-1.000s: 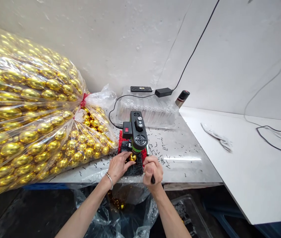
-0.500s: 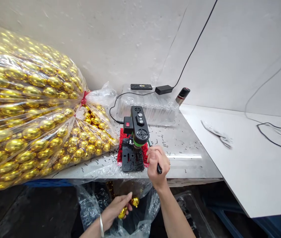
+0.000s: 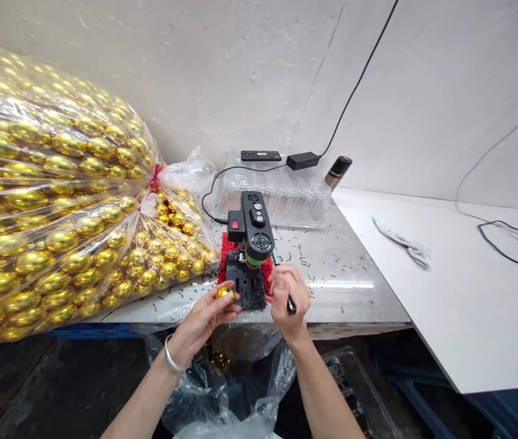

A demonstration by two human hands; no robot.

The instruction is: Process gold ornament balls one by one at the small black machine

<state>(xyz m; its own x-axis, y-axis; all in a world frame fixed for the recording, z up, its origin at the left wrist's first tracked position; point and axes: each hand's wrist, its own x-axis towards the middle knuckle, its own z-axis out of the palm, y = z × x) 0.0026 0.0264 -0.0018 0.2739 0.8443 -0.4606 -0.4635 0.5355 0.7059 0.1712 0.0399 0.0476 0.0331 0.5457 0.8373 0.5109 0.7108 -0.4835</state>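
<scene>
Pale wall (image 3: pixel 204 79) fills the background at twelve o'clock, behind a grey surface (image 3: pixel 348 299) strewn with thin black scraps (image 3: pixel 303 261). Taking the black machine (image 3: pixel 259 225) as the clock's centre, the left hand (image 3: pixel 204 314) is at seven o'clock, pinching a gold ball (image 3: pixel 225 295) near the black plate (image 3: pixel 248 294). At five o'clock the right hand (image 3: pixel 290 299) is wrapped around a handle (image 3: pixel 291 305). A clear bag (image 3: pixel 190 171), full of more gold balls (image 3: pixel 36 262), bulges at nine o'clock; a bottle (image 3: pixel 338 172) leans at two.

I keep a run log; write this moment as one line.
left hand: holding gold ball; right hand: gripping lever; black bits: on table
</scene>
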